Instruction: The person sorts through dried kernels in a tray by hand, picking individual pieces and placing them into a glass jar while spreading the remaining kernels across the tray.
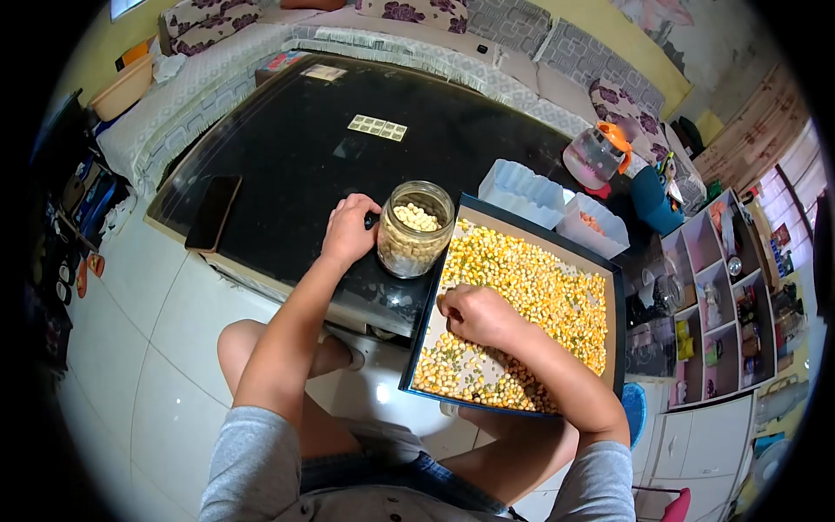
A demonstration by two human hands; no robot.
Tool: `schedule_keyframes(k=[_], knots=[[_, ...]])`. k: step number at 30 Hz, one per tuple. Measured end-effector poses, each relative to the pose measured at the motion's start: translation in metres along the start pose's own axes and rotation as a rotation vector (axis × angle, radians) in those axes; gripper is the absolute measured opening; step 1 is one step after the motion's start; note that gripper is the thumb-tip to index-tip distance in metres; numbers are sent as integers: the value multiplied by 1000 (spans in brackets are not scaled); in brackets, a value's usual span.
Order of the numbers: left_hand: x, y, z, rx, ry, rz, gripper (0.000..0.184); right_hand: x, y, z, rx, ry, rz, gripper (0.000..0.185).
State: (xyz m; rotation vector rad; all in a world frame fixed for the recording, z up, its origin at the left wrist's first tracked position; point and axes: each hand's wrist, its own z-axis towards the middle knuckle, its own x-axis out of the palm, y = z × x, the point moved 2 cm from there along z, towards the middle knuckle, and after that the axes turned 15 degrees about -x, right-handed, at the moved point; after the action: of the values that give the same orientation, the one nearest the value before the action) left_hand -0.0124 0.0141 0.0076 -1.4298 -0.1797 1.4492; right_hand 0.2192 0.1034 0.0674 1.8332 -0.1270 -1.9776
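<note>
My left hand (350,231) rests on the dark table, just left of a glass jar (409,254). Its fingers are curled round a small black object (371,220) whose kind I cannot make out. The open jar stands upright, partly filled with pale beans (416,217). Over a shallow box (619,326) lined with cardboard, my right hand (478,315) reaches in with its fingers pinched together down among the kernels; what they hold is hidden. Yellow corn kernels (557,300) mixed with small green beans (452,367) cover much of the box's bottom.
Behind the box stand two translucent plastic containers (520,193), one with orange-pink pieces (591,224). A pitcher with an orange lid (597,157) is at the back right. A phone (214,213) lies on the table's left edge; a card sheet (377,128) lies farther back.
</note>
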Motion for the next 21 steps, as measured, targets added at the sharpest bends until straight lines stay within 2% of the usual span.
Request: schedule_keyframes(k=[3, 8, 13, 19, 21], knots=[[0, 1, 1, 6, 15, -13, 19, -34, 5, 5, 108, -180, 93, 9], [0, -2, 0, 24, 1, 1, 19, -100, 20, 36, 73, -432, 71, 7], [0, 2, 1, 38, -8, -7, 19, -93, 21, 76, -109, -435, 2, 9], [-1, -1, 0, 33, -10, 3, 19, -87, 23, 64, -76, -491, 6, 10], [0, 0, 0, 31, -12, 0, 19, -85, 23, 45, 23, -500, 15, 9]])
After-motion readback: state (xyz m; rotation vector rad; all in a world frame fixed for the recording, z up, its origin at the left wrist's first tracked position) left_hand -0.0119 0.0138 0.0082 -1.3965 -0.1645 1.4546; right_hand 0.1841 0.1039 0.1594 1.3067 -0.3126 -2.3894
